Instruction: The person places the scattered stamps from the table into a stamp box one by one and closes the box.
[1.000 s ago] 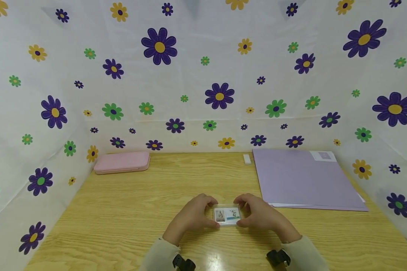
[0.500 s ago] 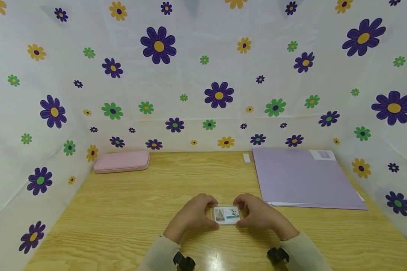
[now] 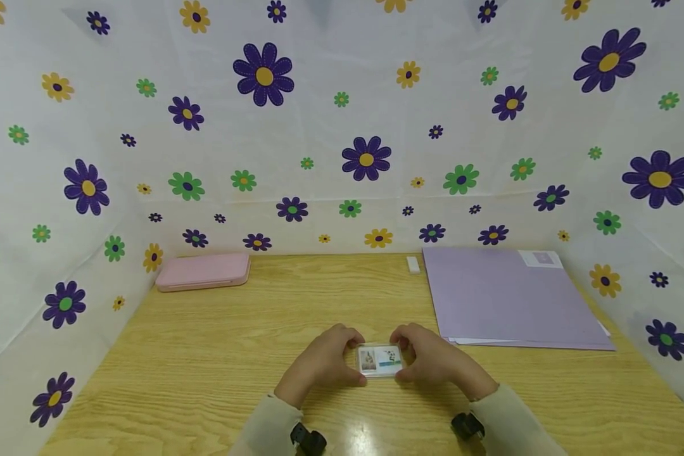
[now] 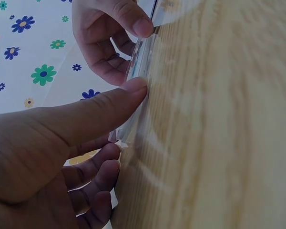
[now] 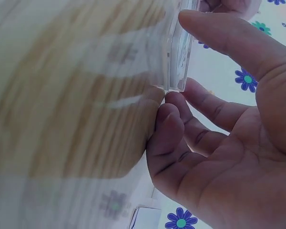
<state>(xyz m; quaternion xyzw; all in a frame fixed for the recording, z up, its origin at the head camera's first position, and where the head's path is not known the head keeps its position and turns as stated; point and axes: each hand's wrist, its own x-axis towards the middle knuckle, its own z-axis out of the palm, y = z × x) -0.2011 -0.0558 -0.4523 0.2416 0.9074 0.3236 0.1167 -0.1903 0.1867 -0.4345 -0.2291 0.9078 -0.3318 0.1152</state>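
Observation:
A small clear plastic case (image 3: 379, 361) with printed pictures under its face lies flat at the middle front of the table. My left hand (image 3: 332, 360) holds its left end, thumb at the near corner and fingers at the far one. At the opposite end my right hand (image 3: 430, 358) grips it the same way. From the left wrist, the thumb presses the edge of the clear case (image 4: 136, 69) close over the wood. Seen from the right wrist, the case (image 5: 177, 55) shows layered transparent walls, with the right thumb on its near side and fingertips near its corner.
A pink hard case (image 3: 203, 272) lies at the back left of the wooden table (image 3: 216, 354). A small white block (image 3: 413, 265) sits at the back, beside a large purple folder (image 3: 513, 297) with papers under it. Flowered white cloth (image 3: 313, 120) encloses the table.
Both hands keep their hold on the clear case, which stays in about the same place. The whole head view has shifted slightly.

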